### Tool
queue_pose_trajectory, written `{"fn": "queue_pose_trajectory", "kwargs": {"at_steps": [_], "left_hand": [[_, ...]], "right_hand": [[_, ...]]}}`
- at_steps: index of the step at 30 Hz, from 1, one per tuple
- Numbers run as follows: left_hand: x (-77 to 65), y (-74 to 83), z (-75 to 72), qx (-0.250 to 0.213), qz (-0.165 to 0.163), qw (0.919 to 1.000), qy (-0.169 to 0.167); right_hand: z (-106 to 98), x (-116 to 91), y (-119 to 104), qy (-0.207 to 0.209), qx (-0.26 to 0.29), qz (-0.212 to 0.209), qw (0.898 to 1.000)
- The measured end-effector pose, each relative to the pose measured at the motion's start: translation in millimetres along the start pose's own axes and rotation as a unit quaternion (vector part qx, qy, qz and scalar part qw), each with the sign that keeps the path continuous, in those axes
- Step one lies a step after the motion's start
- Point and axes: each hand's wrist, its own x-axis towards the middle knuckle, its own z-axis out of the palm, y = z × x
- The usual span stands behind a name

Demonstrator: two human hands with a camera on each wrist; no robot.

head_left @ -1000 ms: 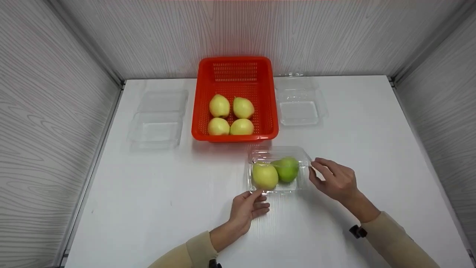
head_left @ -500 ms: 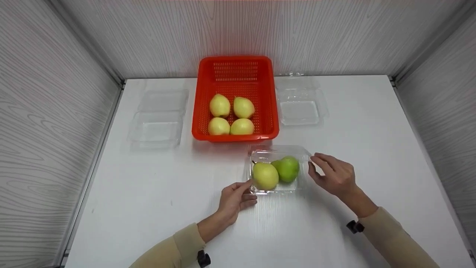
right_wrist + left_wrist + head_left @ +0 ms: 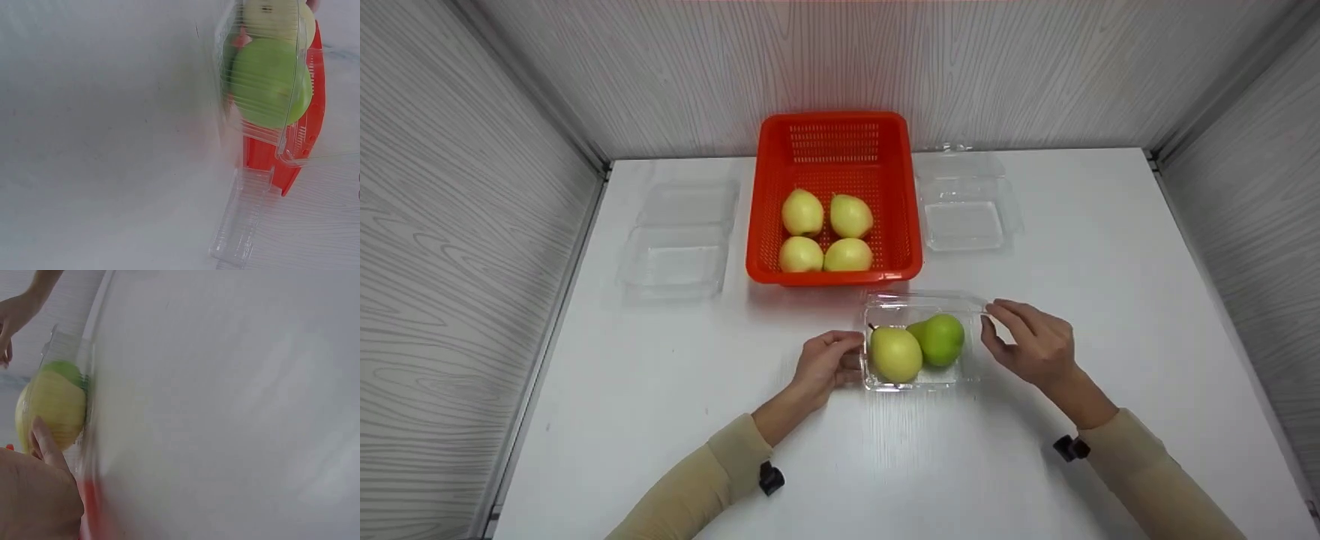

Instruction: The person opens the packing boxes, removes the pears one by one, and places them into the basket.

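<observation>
A clear plastic clamshell container sits in front of the red basket, its hinged lid partly raised. Inside lie a yellow pear and a green pear, side by side; the left wrist view also shows the yellow pear through the wall. My right hand pinches the lid's right edge between thumb and fingers. At the container's left side, my left hand holds the rim, thumb on top and fingers lower down. In the right wrist view the green pear shows through the wall, while the right fingers are mostly out of frame.
Behind the container stands a red plastic basket with several yellow pears in its front half. Open clear containers lie on the white table to its left and right. Grey wood-grain panels enclose the table.
My left hand has slid from the container's front edge round to its left side. The right hand has moved slightly up and back, tilting the lid further toward the basket.
</observation>
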Motion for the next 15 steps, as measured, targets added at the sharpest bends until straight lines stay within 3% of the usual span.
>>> {"fn": "queue_pose_trajectory", "kwargs": {"at_steps": [4, 15], "left_hand": [[6.7, 3.6, -0.6, -0.01, 0.004, 0.9999, -0.004], [13.7, 2.8, -0.2, 0.019, 0.017, 0.9996, -0.008]], "right_hand": [[1.5, -0.4, 1.2, -0.005, -0.001, 0.01, 1.0], [4.9, 1.4, 3.8, -0.003, -0.002, 0.025, 1.0]]}}
